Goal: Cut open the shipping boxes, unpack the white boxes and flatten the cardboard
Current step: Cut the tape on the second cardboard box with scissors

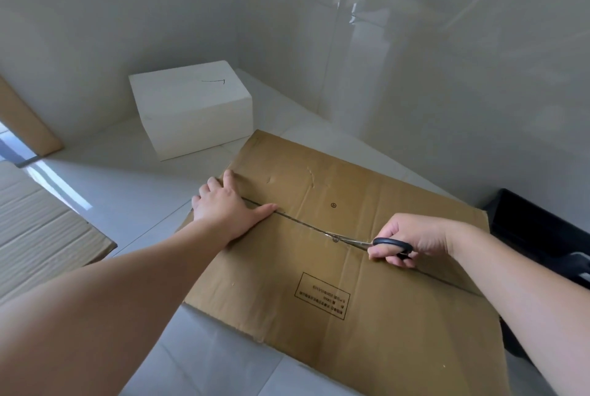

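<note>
Head view: the shipping box [351, 252] lies on the floor. The right hand [412, 244] grips the scissors [381, 244] on the seam, probably cutting tape. The left hand [228, 207] presses flat, fingers straight; keep it behind the blades.

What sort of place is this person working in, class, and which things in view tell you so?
Probably a bare indoor room corner used for unpacking: glossy pale floor tiles, plain walls, a white box and a brown shipping box on the floor.
</note>
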The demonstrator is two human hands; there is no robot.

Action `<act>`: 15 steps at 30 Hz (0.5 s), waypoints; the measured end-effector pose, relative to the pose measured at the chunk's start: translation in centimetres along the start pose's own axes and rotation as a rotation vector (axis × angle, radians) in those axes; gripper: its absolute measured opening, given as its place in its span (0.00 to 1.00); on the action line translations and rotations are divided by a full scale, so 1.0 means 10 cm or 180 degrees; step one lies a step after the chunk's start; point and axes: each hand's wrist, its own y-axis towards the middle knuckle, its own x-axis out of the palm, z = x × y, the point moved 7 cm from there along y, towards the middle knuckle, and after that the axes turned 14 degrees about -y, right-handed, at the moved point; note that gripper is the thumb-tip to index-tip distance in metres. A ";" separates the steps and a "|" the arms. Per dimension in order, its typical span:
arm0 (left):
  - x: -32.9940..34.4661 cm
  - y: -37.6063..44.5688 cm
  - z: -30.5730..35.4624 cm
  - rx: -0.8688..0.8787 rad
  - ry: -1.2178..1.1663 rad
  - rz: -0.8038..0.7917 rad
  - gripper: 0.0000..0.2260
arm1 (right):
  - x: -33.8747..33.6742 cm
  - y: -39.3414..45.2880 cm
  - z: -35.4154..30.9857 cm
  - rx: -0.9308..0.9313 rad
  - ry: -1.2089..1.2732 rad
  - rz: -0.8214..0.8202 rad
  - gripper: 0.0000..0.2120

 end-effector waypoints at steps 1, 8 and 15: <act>0.00 0.00 0.00 -0.0008 -0.0004 -0.0009 0.55 | -0.01 0.02 -0.01 -0.0023 -0.0007 -0.0018 0.11; -0.01 -0.01 0.02 -0.0032 0.0058 -0.0041 0.54 | 0.01 0.07 -0.04 -0.0240 -0.0174 0.0048 0.11; -0.02 -0.01 0.03 -0.0009 0.0058 -0.0034 0.54 | 0.03 0.13 -0.08 -0.0217 -0.0133 0.0028 0.13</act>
